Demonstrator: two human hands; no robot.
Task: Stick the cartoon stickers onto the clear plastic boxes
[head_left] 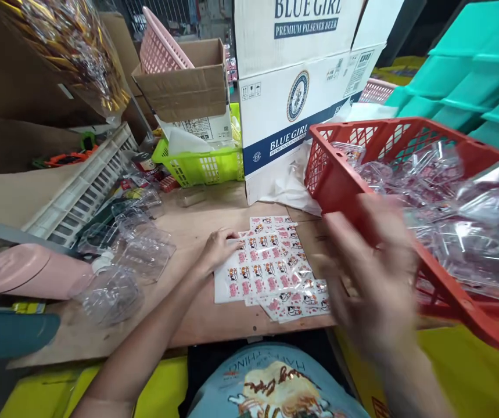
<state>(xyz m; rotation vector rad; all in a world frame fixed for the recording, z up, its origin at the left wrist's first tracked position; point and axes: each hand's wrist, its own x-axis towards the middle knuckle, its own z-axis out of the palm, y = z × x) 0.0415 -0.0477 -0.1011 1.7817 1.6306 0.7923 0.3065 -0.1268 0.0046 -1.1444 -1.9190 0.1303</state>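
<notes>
Left hand (219,251) is lying low, back upward, its fingers (230,235) pointing forward; grip unclear. Left forearm (153,328) is slanting back and outward behind it. Right hand (375,284) is hanging higher, to the left hand's right and nearer the camera, showing blurred, fingers (345,247) standing apart.

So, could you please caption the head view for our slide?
Left hand on printed sheets; blurred right hand near the red basket.

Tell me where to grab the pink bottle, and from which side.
Grip the pink bottle around the middle of its body, probably from above: it lies on its side with its rounded upper surface uncovered, whereas clear plastic packaging crowds its white end.
</notes>
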